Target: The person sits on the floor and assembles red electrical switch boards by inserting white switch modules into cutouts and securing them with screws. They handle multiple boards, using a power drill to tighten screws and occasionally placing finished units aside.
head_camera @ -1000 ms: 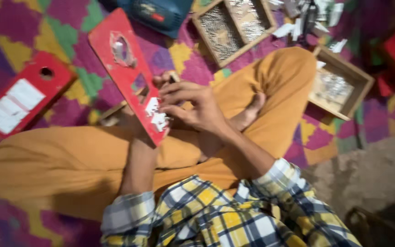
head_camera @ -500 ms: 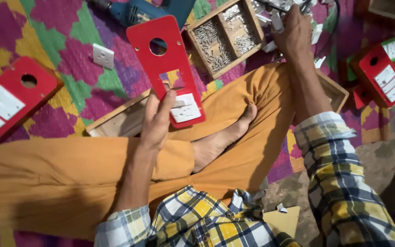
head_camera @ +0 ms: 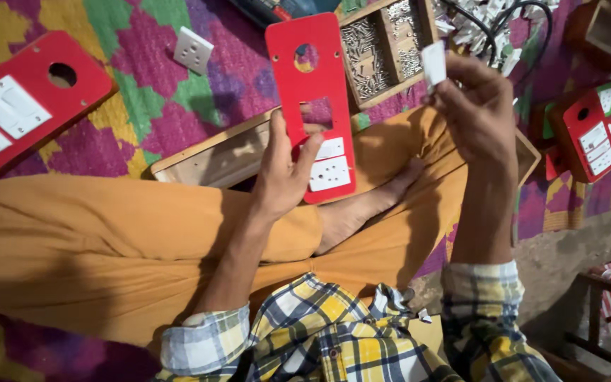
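Note:
My left hand point(head_camera: 284, 170) grips a red switchboard plate point(head_camera: 310, 78) upright over my lap. The plate has a round hole near its top, an empty square cut-out in the middle, and a white switch and socket fitted low down. My right hand point(head_camera: 479, 106) is raised to the right of the plate and pinches a small white switch module point(head_camera: 434, 62) between thumb and fingers. An open wooden box point(head_camera: 213, 159) lies behind the plate, against my orange-trousered leg.
A compartmented wooden tray of screws point(head_camera: 383, 49) sits beyond the plate. A loose white socket point(head_camera: 193, 49) lies on the patterned mat. Finished red boards rest at the far left point(head_camera: 15, 106) and right point(head_camera: 588, 134). A black cable point(head_camera: 525, 35) loops at the top right.
My right hand has come back from the pile at the top right, now holding a white switch module near the plate. The left hand keeps the red plate upright.

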